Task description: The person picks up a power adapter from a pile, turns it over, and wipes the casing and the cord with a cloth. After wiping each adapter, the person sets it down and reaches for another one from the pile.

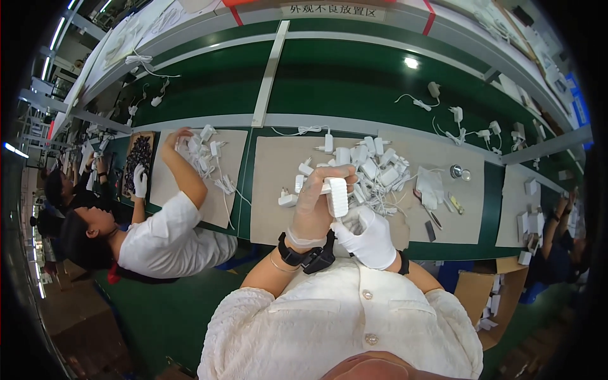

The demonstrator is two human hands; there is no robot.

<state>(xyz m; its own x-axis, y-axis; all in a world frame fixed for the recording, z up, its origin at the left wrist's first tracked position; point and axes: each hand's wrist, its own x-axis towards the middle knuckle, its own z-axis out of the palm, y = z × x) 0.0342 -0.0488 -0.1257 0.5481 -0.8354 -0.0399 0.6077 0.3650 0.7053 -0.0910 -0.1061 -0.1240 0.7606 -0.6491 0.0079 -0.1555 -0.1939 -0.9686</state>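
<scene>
Left hand [310, 201] grasping white power adapter [338, 199] — gloved right hand [367, 239] just below, hold unclear — adapter pile [375, 168] beyond grip.

The green bench [242, 218] carries a tan mat [269, 221]. On it, white chargers [375, 170] lie heaped toward twelve o'clock, another charger [288, 200] sits at nine, a crumpled white sheet [430, 188] at three, a dark block [430, 230] at four.
</scene>
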